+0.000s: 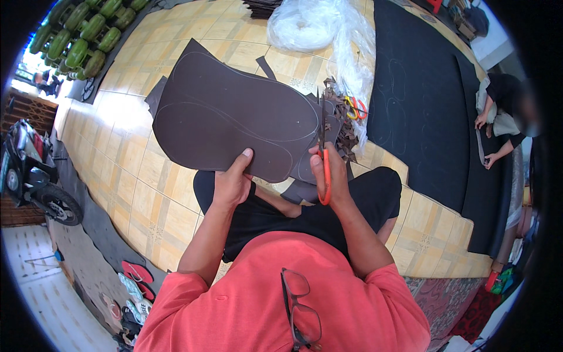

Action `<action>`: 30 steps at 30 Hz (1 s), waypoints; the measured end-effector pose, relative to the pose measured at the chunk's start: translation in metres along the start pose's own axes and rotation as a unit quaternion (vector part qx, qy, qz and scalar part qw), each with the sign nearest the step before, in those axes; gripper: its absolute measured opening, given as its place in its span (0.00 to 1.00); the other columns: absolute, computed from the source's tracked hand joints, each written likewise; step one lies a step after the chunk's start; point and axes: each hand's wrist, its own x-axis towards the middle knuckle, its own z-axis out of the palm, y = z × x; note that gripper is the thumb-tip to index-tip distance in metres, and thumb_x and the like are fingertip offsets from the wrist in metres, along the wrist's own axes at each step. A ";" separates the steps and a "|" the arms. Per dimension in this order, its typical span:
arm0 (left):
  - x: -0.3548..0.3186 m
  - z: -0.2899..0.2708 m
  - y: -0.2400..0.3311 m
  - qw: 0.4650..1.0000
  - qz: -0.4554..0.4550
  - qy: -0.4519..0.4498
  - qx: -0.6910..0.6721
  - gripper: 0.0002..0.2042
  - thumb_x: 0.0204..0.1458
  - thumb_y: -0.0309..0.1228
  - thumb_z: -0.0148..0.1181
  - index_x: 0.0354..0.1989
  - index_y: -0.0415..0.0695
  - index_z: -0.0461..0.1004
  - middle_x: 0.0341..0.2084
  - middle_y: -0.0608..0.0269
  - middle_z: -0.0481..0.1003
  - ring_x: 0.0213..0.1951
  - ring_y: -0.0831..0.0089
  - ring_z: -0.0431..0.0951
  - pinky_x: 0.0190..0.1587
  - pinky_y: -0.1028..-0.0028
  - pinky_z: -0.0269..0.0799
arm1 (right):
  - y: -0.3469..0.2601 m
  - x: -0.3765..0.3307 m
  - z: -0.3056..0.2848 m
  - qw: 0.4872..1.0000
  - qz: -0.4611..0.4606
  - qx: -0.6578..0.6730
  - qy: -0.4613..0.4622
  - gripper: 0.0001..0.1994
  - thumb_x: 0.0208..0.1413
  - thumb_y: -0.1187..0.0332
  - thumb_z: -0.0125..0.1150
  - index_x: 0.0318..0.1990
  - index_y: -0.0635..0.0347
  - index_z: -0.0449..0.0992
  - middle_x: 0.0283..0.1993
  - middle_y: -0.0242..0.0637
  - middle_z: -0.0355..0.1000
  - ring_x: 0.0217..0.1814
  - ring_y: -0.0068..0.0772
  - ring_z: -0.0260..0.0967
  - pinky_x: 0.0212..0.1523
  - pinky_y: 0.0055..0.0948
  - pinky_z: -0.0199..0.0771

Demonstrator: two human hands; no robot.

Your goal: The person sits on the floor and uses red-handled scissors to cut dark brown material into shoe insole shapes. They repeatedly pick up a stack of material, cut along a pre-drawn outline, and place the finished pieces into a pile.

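Note:
My left hand (232, 183) pinches the lower edge of a large dark brown sheet (234, 97), thumb on top. Pale curved outlines shaped like shoe soles are drawn on the sheet, and its edge is rounded. In my right hand (335, 170) is a pair of scissors (326, 190) with orange handles, blades pointing away from me beside the sheet's right edge. Whether the blades are parted is hard to tell. Just past them lie small brown scraps (347, 138) and a second pair of scissors (356, 108) with yellow and red handles.
Clear plastic (308, 26) is heaped ahead on the tiled floor (132, 170). A long black sheet (413, 111) covers the right side, where another person (504, 105) handles a strip. Motorcycle (38, 176), green gas cylinders (76, 44) and sandals (138, 273) are at left.

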 end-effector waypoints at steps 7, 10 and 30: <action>0.009 -0.012 0.012 1.000 0.003 0.003 -0.004 0.20 0.57 0.21 0.56 0.58 0.40 0.64 0.50 0.57 0.71 0.52 0.66 0.74 0.54 0.66 0.74 | -0.004 -0.003 -0.006 0.999 0.023 -0.007 -0.038 0.16 0.62 0.59 0.56 0.28 0.62 0.65 0.20 0.40 0.63 0.21 0.34 0.60 0.26 0.34 0.63; 0.022 -0.019 0.020 0.999 0.031 0.010 0.008 0.21 0.57 0.23 0.58 0.59 0.40 0.63 0.52 0.57 0.70 0.53 0.66 0.72 0.56 0.64 0.70 | -0.002 -0.007 -0.014 0.995 0.061 0.001 -0.080 0.21 0.62 0.57 0.56 0.22 0.62 0.64 0.15 0.36 0.57 0.19 0.25 0.55 0.22 0.31 0.59; 0.016 -0.041 0.030 0.982 -0.118 0.008 0.150 0.29 0.45 0.26 0.65 0.58 0.34 0.64 0.48 0.52 0.73 0.50 0.59 0.74 0.55 0.60 0.69 | 0.023 -0.012 -0.007 0.991 0.094 0.039 -0.090 0.20 0.67 0.53 0.44 0.40 0.63 0.70 0.22 0.29 0.64 0.20 0.18 0.62 0.22 0.20 0.62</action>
